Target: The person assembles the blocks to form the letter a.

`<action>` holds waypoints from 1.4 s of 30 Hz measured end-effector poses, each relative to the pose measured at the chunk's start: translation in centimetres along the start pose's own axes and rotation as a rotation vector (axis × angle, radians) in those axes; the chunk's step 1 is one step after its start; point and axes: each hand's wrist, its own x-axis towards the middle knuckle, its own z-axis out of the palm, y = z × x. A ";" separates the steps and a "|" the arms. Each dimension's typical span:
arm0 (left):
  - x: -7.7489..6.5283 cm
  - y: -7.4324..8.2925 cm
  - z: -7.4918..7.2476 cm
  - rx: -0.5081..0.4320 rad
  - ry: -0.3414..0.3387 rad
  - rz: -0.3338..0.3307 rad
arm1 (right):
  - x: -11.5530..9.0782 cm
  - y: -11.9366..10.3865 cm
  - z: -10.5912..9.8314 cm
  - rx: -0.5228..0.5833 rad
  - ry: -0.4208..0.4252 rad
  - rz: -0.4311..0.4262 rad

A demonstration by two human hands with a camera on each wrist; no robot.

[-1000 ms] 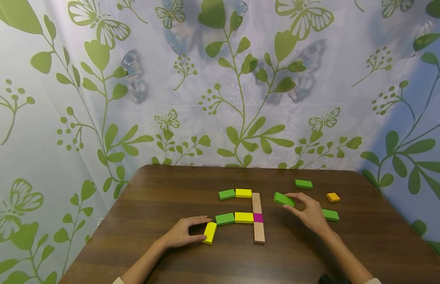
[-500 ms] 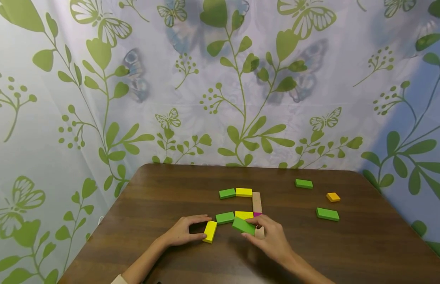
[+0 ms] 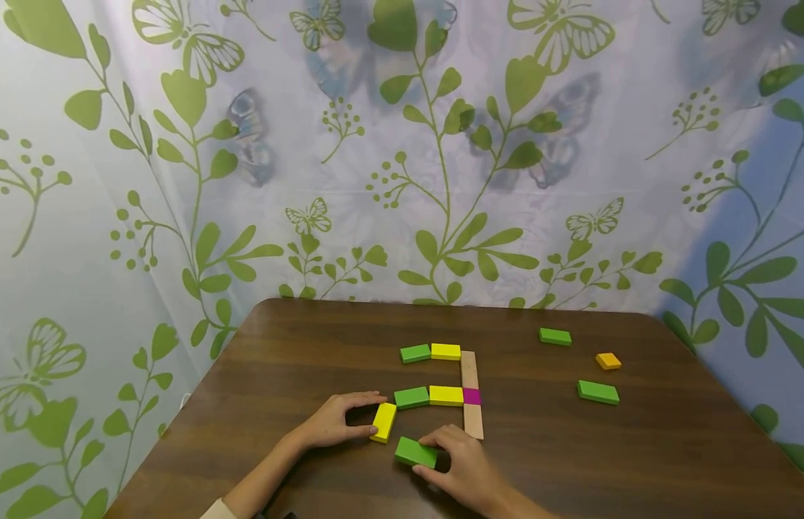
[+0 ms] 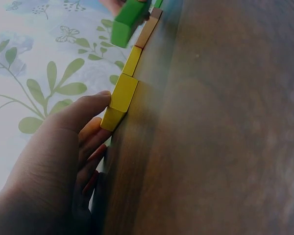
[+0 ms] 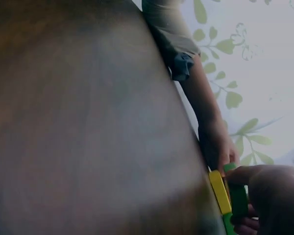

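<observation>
One green block (image 3: 411, 452) is caught in the right hand (image 3: 466, 465), thumb and fingers closed across its long sides near one end. It looks like painted wood: probably light, stiff, a bit slick, hard to break, and easiest gripped across those sides. Just beside it, the left hand (image 3: 333, 422) pinches a yellow block (image 3: 384, 420) on the brown table (image 3: 570, 454). Beyond, a purple block (image 3: 471, 396) sits between two bare wooden blocks (image 3: 469, 369). The left wrist view shows the green one lifted clear; from the head, I can't judge that gap.
</observation>
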 end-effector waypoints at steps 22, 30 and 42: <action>0.0 -0.1 -0.1 -0.005 -0.006 -0.009 | -0.6 -0.5 0.5 -0.040 -0.110 0.043; 0.0 -0.1 0.0 0.000 -0.010 -0.006 | -1.5 0.3 -0.4 0.073 -0.163 0.037; 0.0 0.1 -0.1 -0.007 -0.011 -0.008 | -1.4 0.6 0.1 0.067 -0.139 -0.041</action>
